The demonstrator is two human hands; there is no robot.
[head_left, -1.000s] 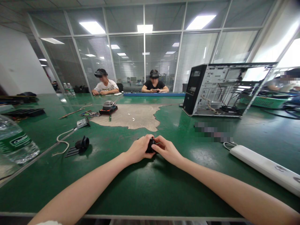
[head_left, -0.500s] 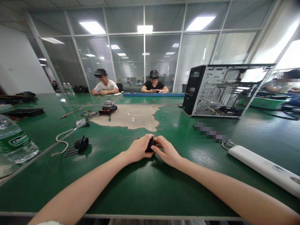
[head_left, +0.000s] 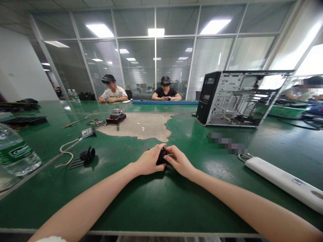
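Observation:
In the head view, a small black part [head_left: 161,158] is between my two hands, low over the green tabletop [head_left: 141,208]. Its exact kind does not show, as fingers cover most of it. My left hand [head_left: 149,160] is wrapped round it from the left, thumb at the near side. From the right, my right hand [head_left: 181,162] is closed at its edge with thumb and fingertips. To the left lies a black round piece with long prongs [head_left: 87,154], apart from both hands.
A water bottle [head_left: 19,151] stands at the far left. Near it lie a metal bracket [head_left: 88,132] and a pale cord [head_left: 72,151]. At right are an open computer case [head_left: 214,97], a white power strip [head_left: 280,179] and a green basket [head_left: 285,111]. Other people sit beyond.
The fingers of my right hand have shifted slightly on the black part. My left hand keeps its hold, and the things on the table stay where they were.

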